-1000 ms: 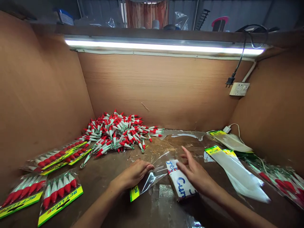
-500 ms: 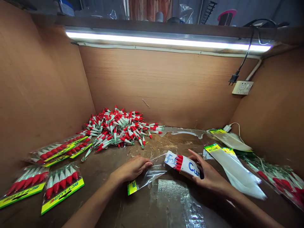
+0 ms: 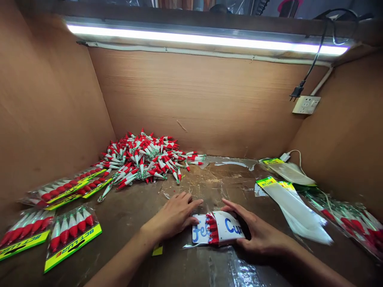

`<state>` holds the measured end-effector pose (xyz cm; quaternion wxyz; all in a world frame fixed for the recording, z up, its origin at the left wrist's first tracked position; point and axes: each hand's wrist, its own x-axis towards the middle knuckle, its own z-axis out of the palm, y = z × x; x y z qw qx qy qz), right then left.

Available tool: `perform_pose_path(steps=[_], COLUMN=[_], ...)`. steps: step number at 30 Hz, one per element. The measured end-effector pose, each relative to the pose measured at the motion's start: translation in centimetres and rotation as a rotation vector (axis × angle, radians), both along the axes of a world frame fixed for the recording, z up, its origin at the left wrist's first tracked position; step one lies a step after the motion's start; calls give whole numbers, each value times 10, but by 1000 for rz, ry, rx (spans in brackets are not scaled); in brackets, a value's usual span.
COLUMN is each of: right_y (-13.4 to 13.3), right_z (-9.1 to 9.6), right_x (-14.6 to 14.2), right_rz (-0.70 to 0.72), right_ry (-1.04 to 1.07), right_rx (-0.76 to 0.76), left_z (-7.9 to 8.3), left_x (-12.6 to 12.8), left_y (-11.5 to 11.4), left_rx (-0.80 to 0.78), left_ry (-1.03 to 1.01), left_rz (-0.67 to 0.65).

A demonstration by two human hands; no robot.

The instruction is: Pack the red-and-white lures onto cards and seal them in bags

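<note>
Low over the middle of the table, my right hand grips a white card sleeve with blue handwriting, thumb below and fingers above. A row of red lure tips shows across the sleeve, in front of a lettered white flap. Clear film of a plastic bag shows at its lower left edge; the bag's yellow label is mostly hidden under my left wrist. My left hand is at the sleeve's left end, thumb and index finger apart, the thumb close to the corner.
Loose red-and-white squid lures are heaped at the back left. Filled packs lie on the left. Flat bags and a pack of lures lie on the right. A black plug hangs by the wall socket.
The sleeve with the lures has moved down and left and levelled out, close to my left hand. My left hand's pinch on the bag has spread, and the bag now lies mostly out of sight.
</note>
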<state>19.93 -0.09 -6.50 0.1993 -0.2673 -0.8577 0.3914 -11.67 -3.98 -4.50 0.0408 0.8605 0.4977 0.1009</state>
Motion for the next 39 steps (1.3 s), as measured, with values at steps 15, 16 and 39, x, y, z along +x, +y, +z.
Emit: perform_pose_path(steps=[15, 16, 39], right_y=[-2, -2, 9], right_z=[-3, -4, 6], right_x=[-6, -5, -18], right_rz=[22, 22, 98], right_ry=[-7, -7, -31], right_rx=[18, 16, 57], left_z=[-22, -22, -8], left_x=[34, 32, 17], left_y=[12, 13, 10], left_rx=[-341, -357, -562], left_ry=[-427, -461, -744], left_rz=[234, 232, -62])
